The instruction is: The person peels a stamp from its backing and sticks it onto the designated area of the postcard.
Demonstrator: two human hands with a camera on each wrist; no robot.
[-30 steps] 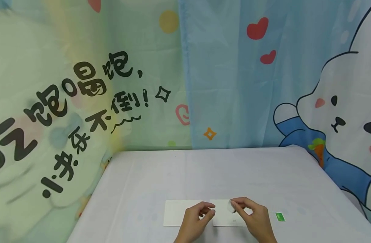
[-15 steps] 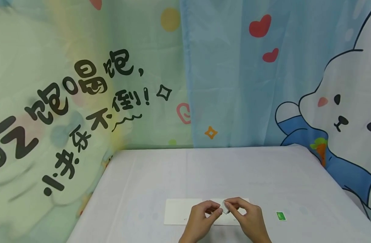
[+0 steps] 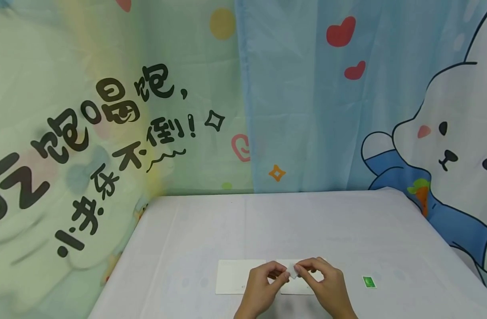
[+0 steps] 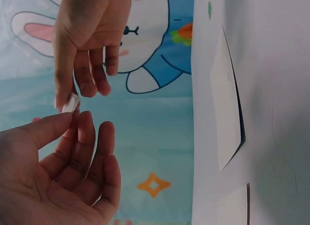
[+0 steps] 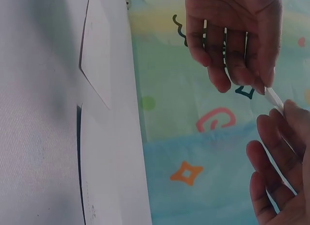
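Since a second ago, the left hand (image 3: 263,284) and the right hand (image 3: 326,282) have been brought closer together, and a small white piece (image 3: 292,270) has been shifted a little leftward. It is held up between the hands and pinched at its edges by thumb and fingertips on each side; the other fingers are left loosely bent, with gaps between them.

Because so little of the piece is gripped, it could be dropped if both pinches were eased; if it were pulled unevenly, so thin a thing might be creased or torn. Whether it is sticky cannot be told.

Below, a white tablecloth (image 3: 203,228) is spread. On it the left white card (image 3: 230,278) and the right white card (image 3: 294,289) are laid side by side, both partly hidden by the hands, and a green rectangle (image 3: 369,282) with a white border is set well apart to the right. Behind, the space is closed off by a curtain (image 3: 283,106) in pale green and blue, printed with black lettering (image 3: 121,111), red hearts (image 3: 341,32) and a large white rabbit (image 3: 462,133)
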